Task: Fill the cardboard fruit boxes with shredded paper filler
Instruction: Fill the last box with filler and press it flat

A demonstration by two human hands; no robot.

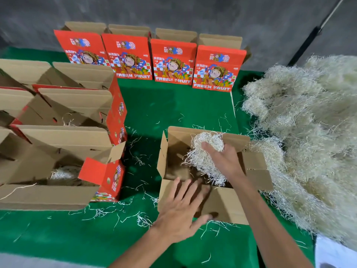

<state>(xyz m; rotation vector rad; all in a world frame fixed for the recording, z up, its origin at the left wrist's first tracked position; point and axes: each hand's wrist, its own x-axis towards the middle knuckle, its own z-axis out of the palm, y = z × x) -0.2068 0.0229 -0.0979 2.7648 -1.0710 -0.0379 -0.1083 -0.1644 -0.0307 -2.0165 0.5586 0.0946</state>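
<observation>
Boxes: four red fruit boxes (174, 61) upright in row, upper centre; three open boxes (58, 151) stacked down left edge, partly cut off; one open box (216, 206) lower centre on green bench (164, 105), long axis running away from viewer. Right hand (225, 161) grips clump of shredded paper (204, 157) over box mouth. Left hand (181, 211) flat, fingers spread, on near flap. Paper heap (309, 144) right, cut off.

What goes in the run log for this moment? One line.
step: filling open box | right hand: holds shredded paper clump over box | left hand: open, on near flap | filler pile: right
</observation>
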